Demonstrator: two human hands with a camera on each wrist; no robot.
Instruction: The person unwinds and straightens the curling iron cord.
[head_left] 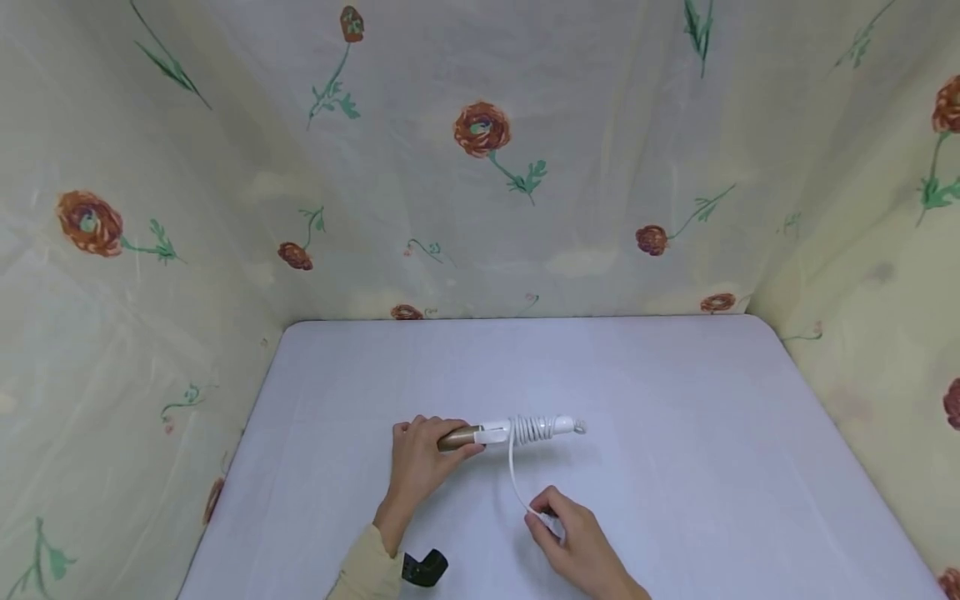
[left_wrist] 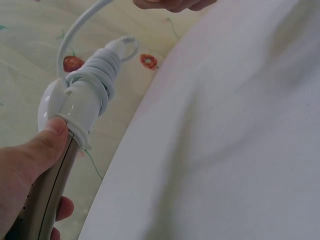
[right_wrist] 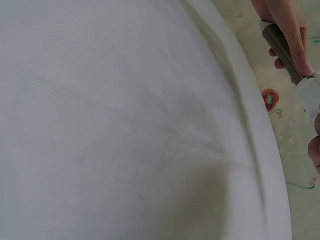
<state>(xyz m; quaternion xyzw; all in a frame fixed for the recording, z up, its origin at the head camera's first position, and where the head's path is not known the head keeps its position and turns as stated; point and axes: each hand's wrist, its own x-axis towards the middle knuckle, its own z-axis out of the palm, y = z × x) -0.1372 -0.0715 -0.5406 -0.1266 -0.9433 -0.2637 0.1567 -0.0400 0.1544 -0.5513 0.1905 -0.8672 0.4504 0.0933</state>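
Observation:
A hair straightener with a white handle and a brown, vented end is held level above the table. My left hand grips its brown end; in the left wrist view the thumb lies along the top. White cord is wound in several turns round the handle, with a small loop at the far tip. From the coil a free length of cord curves down to my right hand, which pinches it between thumb and fingers. Only fingertips of that hand show in the right wrist view.
Below the hands spreads a white table with rounded far corners. Flower-patterned sheeting hangs behind it and on both sides. A black device sits at the left sleeve cuff.

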